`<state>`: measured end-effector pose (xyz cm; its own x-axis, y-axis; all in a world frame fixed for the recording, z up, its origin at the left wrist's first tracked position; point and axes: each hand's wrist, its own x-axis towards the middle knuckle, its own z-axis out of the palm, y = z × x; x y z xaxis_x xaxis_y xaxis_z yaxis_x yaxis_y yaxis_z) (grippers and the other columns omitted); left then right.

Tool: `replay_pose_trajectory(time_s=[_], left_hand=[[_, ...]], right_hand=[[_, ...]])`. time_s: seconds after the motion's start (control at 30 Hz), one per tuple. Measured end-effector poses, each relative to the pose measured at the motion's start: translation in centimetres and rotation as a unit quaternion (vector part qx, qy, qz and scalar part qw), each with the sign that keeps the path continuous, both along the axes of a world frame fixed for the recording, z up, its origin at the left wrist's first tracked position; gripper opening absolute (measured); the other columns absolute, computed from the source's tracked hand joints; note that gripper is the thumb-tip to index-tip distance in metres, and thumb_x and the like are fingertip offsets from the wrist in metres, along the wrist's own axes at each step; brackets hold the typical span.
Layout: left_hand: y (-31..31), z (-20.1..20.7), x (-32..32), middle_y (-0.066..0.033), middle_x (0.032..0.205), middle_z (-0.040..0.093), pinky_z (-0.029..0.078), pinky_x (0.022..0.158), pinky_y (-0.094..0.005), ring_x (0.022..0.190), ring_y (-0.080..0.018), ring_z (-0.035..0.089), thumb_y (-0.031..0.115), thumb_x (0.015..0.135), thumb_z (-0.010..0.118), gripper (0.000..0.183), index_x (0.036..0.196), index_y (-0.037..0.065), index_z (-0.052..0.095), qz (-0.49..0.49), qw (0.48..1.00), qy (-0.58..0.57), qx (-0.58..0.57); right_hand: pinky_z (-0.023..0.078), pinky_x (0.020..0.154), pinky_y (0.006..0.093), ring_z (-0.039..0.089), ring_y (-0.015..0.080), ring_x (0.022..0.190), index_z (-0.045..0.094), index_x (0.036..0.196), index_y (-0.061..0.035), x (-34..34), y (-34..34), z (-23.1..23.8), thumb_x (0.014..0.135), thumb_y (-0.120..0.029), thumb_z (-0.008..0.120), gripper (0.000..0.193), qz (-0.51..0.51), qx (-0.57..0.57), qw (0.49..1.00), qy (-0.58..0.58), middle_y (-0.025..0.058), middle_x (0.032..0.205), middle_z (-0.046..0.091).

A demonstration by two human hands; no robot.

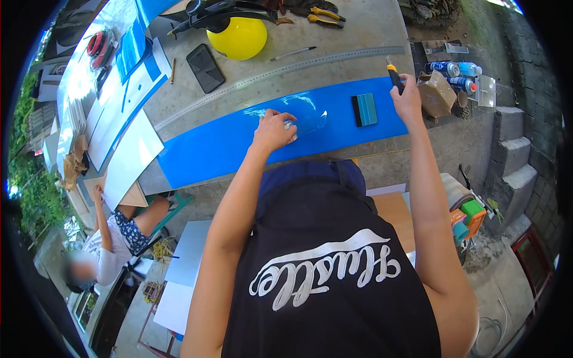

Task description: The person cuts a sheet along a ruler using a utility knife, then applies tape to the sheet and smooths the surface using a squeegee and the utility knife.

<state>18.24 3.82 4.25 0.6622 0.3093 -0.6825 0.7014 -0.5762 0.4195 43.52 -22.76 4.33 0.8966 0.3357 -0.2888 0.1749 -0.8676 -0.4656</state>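
Note:
A long blue sheet [215, 152] with a glossy surface lies along the near side of the table. Over its middle, my left hand [276, 130] is closed, with a crumpled bit of clear plastic film [289, 124] showing between the fingers. Shiny, see-through film seems to spread to the right of that hand. My right hand [408, 100] grips a yellow and black utility knife [393, 74] beyond the sheet's right end, its blade end pointing away from me. Between the hands, a teal squeegee with a black edge [364, 110] rests on the blue sheet.
Behind the sheet lie a long metal ruler [280, 70], a phone [205, 68], a pen [292, 53], pliers [325, 18] and a yellow helmet [237, 39]. White panels [134, 155] overlap at left, where a seated person [113, 244] touches one. Spray cans [441, 68] stand right.

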Motion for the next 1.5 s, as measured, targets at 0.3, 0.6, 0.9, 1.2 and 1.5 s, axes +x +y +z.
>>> replay_pose_trajectory(time_s=[0.3, 0.6, 0.9, 1.2, 1.5], left_hand=[[0.3, 0.0, 0.3, -0.0151, 0.134, 0.049, 0.046, 0.102, -0.0479, 0.123, -0.0388, 0.049, 0.032, 0.078, 0.066, 0.038, 0.116, 0.029, 0.072, -0.008, 0.999, 0.028, -0.027], [0.2, 0.0, 0.2, -0.0194, 0.128, 0.056, 0.041, 0.106, -0.0462, 0.127, -0.0358, 0.046, 0.031, 0.083, 0.063, 0.033, 0.115, 0.025, 0.073, -0.013, 0.999, 0.011, -0.027], [0.3, 0.9, 0.5, -0.0192, 0.124, 0.058, 0.039, 0.108, -0.0456, 0.127, -0.0342, 0.046, 0.031, 0.085, 0.061, 0.031, 0.113, 0.024, 0.073, -0.038, 0.999, -0.003, -0.037], [0.3, 0.7, 0.4, -0.0124, 0.117, 0.066, 0.028, 0.114, -0.0530, 0.129, -0.0290, 0.045, 0.030, 0.085, 0.059, 0.031, 0.111, 0.022, 0.073, -0.043, 0.998, -0.014, -0.048], [0.6, 0.7, 0.2, -0.0193, 0.130, 0.055, 0.041, 0.107, -0.0451, 0.127, -0.0356, 0.046, 0.031, 0.086, 0.062, 0.028, 0.111, 0.025, 0.074, -0.041, 0.998, -0.011, -0.052]], right_hand=[[0.050, 0.076, 0.0414, 0.065, 0.0287, 0.083, 0.040, 0.138, -0.0082, -15.9, 3.1, 5.1, 0.097, -0.014, 0.052, 0.044, 0.042, 0.145, 0.923, 0.353, 0.0187, 0.089, 0.062], [0.049, 0.083, 0.0522, 0.064, 0.0453, 0.097, 0.048, 0.132, -0.0052, -17.1, 5.3, 3.3, 0.095, -0.014, 0.058, 0.040, 0.105, 0.042, 0.970, 0.215, 0.0262, 0.101, 0.067], [0.050, 0.081, 0.0529, 0.065, 0.0454, 0.093, 0.050, 0.129, -0.0036, -16.8, 6.2, 4.2, 0.093, -0.012, 0.059, 0.038, 0.122, 0.023, 0.969, 0.213, 0.0263, 0.098, 0.068], [0.051, 0.080, 0.0533, 0.065, 0.0454, 0.091, 0.051, 0.127, -0.0026, -16.8, 6.2, 3.5, 0.092, -0.011, 0.059, 0.036, 0.135, 0.030, 0.971, 0.195, 0.0267, 0.097, 0.068], [0.049, 0.081, 0.0540, 0.064, 0.0460, 0.093, 0.053, 0.127, -0.0053, -17.0, 3.8, 4.0, 0.093, -0.014, 0.059, 0.036, 0.174, -0.006, 0.955, 0.239, 0.0268, 0.096, 0.068]])
